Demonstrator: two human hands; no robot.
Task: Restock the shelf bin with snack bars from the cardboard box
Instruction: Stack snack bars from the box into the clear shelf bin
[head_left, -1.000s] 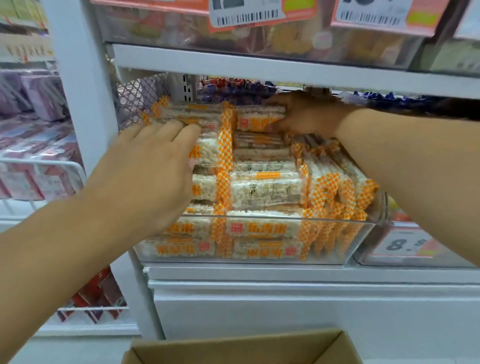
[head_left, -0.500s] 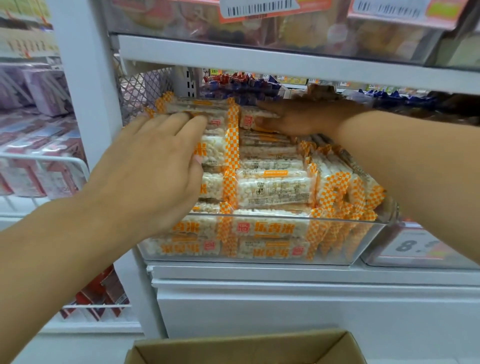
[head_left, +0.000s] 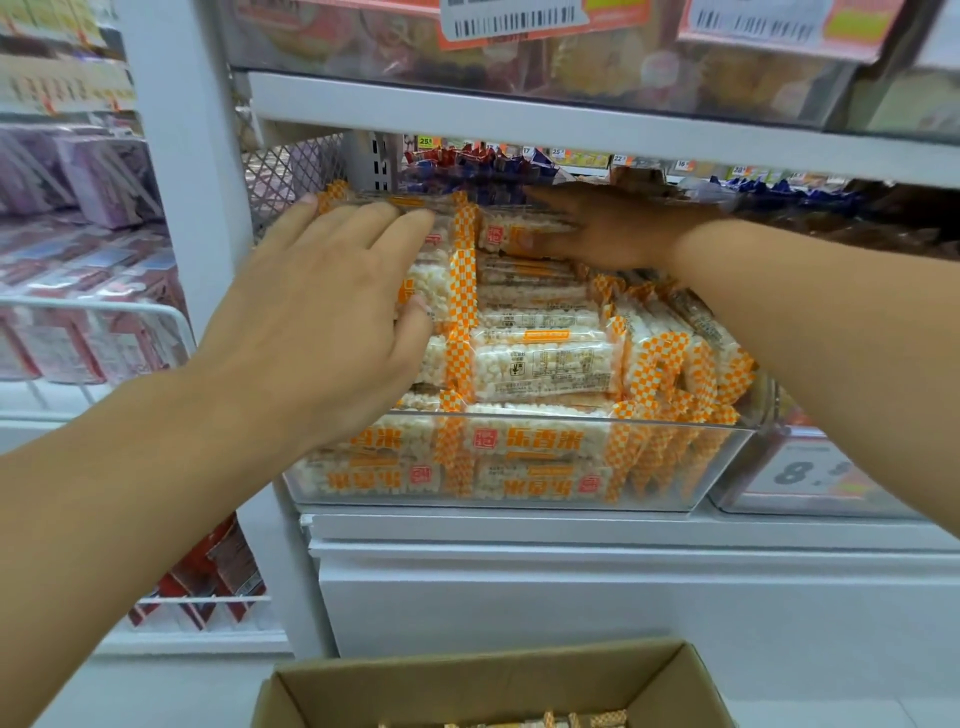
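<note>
A clear plastic shelf bin (head_left: 519, 499) is heaped with puffed-rice snack bars (head_left: 540, 364) in orange-checked wrappers. My left hand (head_left: 332, 301) lies flat, fingers spread, on the left stack of bars, thumb tucked against the side of the pile. My right hand (head_left: 608, 234) reaches under the shelf above and rests palm-down on the top bar at the back of the middle stack. At the bottom edge stands the cardboard box (head_left: 493, 680), open, with a few bars showing inside.
A white shelf board (head_left: 571, 124) sits low over the bin, leaving little headroom. A second clear bin with a price tag (head_left: 800, 473) adjoins on the right. A white upright post (head_left: 176, 156) and wire shelves of pink packs lie to the left.
My right hand flattened out on the top bar at the back and slid a little left. My left hand stayed on the left stack. The view shifted slightly downward.
</note>
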